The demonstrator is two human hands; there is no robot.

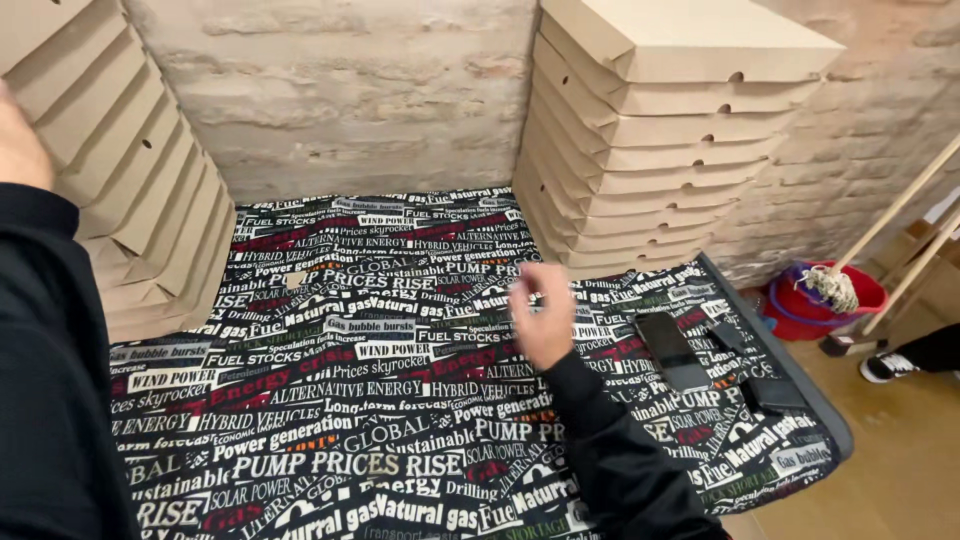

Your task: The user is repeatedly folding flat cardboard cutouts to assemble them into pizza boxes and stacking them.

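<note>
Light is even, warm and fairly bright, with no glare and only soft shadows under the box stacks [660, 130]. The right hand [542, 315] is smeared by motion blur, its fingers indistinct. The left hand [20, 145] at the far left edge is soft too. The printed cloth [350, 400] and brick wall [330, 90] stay sharp. Straight lines bow slightly towards the edges.

R hand [543, 318] open over printed cloth [350, 400]; L hand [20, 150] by left box stack [140, 190]; phone [672, 352] right.
</note>
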